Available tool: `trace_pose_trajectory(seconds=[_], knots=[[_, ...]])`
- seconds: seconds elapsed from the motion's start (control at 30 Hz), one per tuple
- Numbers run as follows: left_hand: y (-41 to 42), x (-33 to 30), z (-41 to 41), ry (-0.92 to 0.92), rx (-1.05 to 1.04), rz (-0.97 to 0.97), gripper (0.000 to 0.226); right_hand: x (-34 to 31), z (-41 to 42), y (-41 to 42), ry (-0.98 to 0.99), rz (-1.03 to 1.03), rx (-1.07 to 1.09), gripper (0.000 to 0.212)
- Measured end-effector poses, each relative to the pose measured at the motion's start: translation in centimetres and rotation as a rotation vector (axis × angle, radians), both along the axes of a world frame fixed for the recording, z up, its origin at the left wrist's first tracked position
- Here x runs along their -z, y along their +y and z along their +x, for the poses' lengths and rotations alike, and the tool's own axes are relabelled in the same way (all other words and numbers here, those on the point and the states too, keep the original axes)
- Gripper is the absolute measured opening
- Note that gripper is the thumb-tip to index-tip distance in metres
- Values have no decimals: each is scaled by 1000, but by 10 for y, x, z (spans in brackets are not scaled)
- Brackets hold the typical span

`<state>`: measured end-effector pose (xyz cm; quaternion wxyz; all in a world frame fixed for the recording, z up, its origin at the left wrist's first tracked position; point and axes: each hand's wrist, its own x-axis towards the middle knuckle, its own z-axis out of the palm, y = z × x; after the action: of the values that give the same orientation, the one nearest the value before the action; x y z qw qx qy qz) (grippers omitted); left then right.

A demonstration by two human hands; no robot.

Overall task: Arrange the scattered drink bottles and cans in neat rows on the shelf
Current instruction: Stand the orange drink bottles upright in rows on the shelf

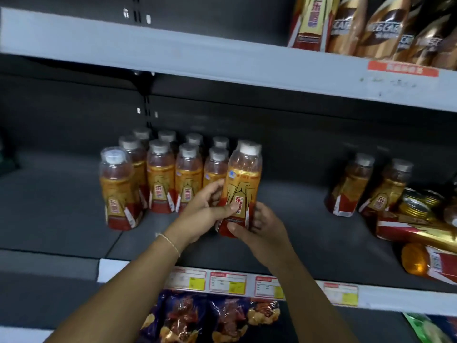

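Nearest the camera, at 6 o'clock below the shelf edge, lie purple snack bags (212, 315), with a strip of price tags (227, 282) on the shelf lip above them.

Above that, at centre frame, both hands are on one orange-labelled bottle (241, 186). The left hand (205, 211) has its fingers curled around the bottle's left side, thumb across the label. The right hand (262, 224) cups the base from the right, thumb pressed on the lower label, fingers wrapped behind. The bottle is upright, tilted slightly, label outward, its base low over the shelf deck (61, 209); whether it touches the deck cannot be told. The two-handed hold appears meant to square the label forward and steady the base while it joins the front row.

Just behind and toward 9 o'clock stands the arranged block of bottles (160, 177), in files with caps aligned; one bottle (118, 191) stands forward at the left end. The held bottle sits at the block's right end, consistent with extending the front row.

Toward 3 o'clock, well apart, two bottles (366, 186) stand unaligned, and beside them cans (415, 204) and tipped bottles (420, 229) lie jumbled, judged still to be sorted.

Farthest, at 1 o'clock on the upper shelf, stand brown coffee bottles (380, 26).
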<state>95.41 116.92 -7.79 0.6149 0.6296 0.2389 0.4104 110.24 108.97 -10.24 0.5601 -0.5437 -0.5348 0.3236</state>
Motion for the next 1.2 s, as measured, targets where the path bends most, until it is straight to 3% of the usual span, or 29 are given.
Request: trace_pose_trajectory(seconds=[0.3, 0.43, 0.67, 0.9, 1.0, 1.2], knots=[[23, 16, -97, 364, -66, 134, 77, 34, -85, 29, -15, -81, 34, 54], [27, 22, -123, 424, -166, 298, 66, 41, -107, 40, -59, -124, 55, 55], [33, 31, -152, 501, -336, 409, 74, 39, -133, 55, -163, -169, 41, 56], [30, 42, -173, 511, -587, 697, 33, 35, -148, 67, -288, -156, 86, 65], [30, 51, -185, 530, -590, 812, 34, 35, -152, 70, -299, -144, 98, 67], [30, 59, -190, 618, -569, 858, 31, 35, -157, 77, -302, -148, 103, 61]])
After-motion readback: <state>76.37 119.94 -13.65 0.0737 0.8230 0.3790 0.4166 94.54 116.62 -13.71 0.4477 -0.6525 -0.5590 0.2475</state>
